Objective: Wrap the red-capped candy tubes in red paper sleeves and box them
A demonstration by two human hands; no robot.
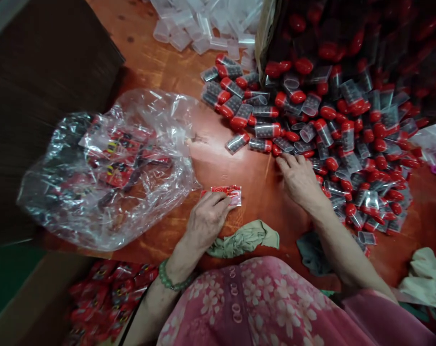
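My left hand (pixel 209 216) is on the reddish wooden table, its fingers pressed together on a small flat red-and-white printed packet (pixel 235 196). Part of the packet is hidden under the fingers. Further right, my right hand (pixel 297 181) reaches to the edge of a heap of clear plastic tubes with red caps (pixel 267 129). Its fingers are a little apart, and the fingertips are beside a red cap; I see no tube held in them. Dark contents show inside many of the tubes.
A clear plastic bag (pixel 160 192) with red printed packets lies left. Empty clear tubes (pixel 203 31) are piled at the back. A carton (pixel 264 38) spills capped tubes. A crumpled green cloth (pixel 248 238) lies near me; a box below left holds red packets (pixel 102 300).
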